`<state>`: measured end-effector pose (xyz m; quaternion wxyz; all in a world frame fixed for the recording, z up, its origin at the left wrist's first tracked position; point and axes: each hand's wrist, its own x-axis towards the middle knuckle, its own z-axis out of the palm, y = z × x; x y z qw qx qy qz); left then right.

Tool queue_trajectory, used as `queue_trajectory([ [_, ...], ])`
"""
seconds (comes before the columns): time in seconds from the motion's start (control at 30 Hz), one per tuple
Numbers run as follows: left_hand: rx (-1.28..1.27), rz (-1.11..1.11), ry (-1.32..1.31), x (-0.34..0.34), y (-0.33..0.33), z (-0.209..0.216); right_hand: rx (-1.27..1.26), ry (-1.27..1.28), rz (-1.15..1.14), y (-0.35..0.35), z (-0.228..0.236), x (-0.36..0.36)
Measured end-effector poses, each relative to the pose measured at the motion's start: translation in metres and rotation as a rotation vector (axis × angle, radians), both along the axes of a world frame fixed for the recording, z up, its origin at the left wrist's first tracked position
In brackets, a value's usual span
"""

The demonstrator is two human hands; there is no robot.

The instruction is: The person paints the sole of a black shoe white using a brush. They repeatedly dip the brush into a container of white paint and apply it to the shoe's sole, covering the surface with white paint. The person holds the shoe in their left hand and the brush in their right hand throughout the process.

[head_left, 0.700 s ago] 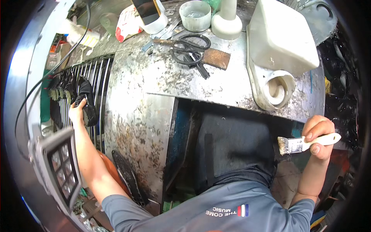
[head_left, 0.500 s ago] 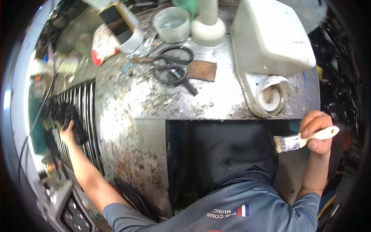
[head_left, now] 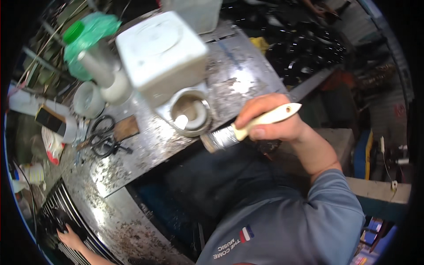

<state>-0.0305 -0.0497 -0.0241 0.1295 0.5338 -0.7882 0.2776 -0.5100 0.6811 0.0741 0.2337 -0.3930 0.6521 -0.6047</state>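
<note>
My right hand (head_left: 269, 119) is closed round a flat paintbrush (head_left: 276, 115) with a cream handle and a metal ferrule. Its bristles, clotted and pale brown, point left, just below the round cup (head_left: 194, 121) at the front of a white box-shaped container (head_left: 163, 53). A white ring-like part shows inside the cup. Far off at the lower left, my left hand (head_left: 70, 240) has its fingers around a black piece (head_left: 55, 218), on a rack of metal bars (head_left: 79, 221). The black piece's exact shape is lost against other dark pieces there.
Black-handled scissors (head_left: 101, 137) lie beside a brown rectangular plate (head_left: 126, 128) on the stained metal table (head_left: 150, 150). Behind them are a translucent bowl (head_left: 88, 99), a green-capped bottle (head_left: 74, 33) in a green bag, and a phone (head_left: 50, 119). Shiny black pieces (head_left: 304, 53) are heaped at the far right.
My view has swung right, so the table and container appear further left. The brush, in my right hand, has come nearer the container's cup. My left hand stays at the rack.
</note>
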Motion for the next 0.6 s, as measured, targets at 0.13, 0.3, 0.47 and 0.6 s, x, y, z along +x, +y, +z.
queue_trajectory([
  [0.13, 0.351, -0.280, 0.118, -0.059, 0.097, 0.036, -0.017, 0.016, -0.350, 0.053, -0.008, -0.004],
  [0.3, 0.525, -0.532, 0.113, -0.097, 0.235, 0.058, 0.208, 0.959, -0.916, 0.127, -0.051, -0.084],
  [0.47, 0.716, -0.689, 0.146, -0.137, 0.376, 0.084, 0.677, 1.264, -1.185, 0.180, -0.077, -0.153],
  [0.6, 0.872, -0.767, 0.267, -0.160, 0.469, 0.098, 0.725, 1.256, -1.225, 0.181, -0.100, -0.185],
])
